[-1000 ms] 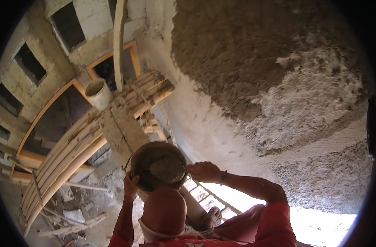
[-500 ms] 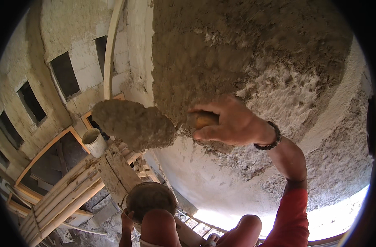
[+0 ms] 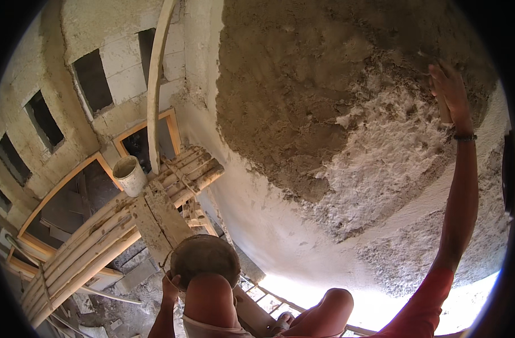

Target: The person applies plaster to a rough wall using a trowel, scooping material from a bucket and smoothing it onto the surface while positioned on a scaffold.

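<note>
right fingers [image 3: 445,80] now farther along rough brown plaster [image 3: 291,84]

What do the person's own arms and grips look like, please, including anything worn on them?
The right arm has a red sleeve on its upper part and a dark bracelet at the wrist. The visible part of the left arm shows no sleeve. The right grip and left grip wear no gloves.
</note>
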Motion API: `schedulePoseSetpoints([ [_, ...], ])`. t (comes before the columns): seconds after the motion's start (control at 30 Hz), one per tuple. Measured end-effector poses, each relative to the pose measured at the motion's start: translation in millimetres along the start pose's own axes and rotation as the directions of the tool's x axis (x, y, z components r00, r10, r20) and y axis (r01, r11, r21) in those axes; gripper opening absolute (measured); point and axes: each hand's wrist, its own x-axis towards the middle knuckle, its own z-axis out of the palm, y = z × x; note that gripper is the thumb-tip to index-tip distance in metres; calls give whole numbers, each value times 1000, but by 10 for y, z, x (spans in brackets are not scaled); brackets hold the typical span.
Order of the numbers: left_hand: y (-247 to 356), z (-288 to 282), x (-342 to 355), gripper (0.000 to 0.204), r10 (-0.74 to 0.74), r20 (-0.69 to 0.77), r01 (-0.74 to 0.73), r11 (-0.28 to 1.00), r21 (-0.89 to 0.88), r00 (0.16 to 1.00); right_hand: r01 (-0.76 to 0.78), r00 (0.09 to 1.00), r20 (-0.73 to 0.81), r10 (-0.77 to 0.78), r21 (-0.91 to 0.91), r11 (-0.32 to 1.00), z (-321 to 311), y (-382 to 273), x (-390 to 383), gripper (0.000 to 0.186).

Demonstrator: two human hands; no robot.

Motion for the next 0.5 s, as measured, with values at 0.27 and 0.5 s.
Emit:
schedulePoseSetpoints([
  [0.27, -106, -54, -86, 34, 111, -66, -125, 957, -262, 992, -319, 821, 545, 169, 191, 928, 1410, -467, -1265, 43],
  [0.5, -141, 450, -675, 65, -88, -54, 49, 864, -500, 995, -20, 311, 926, -215, 233, 972, 3334, -849, -3317, 37],
])
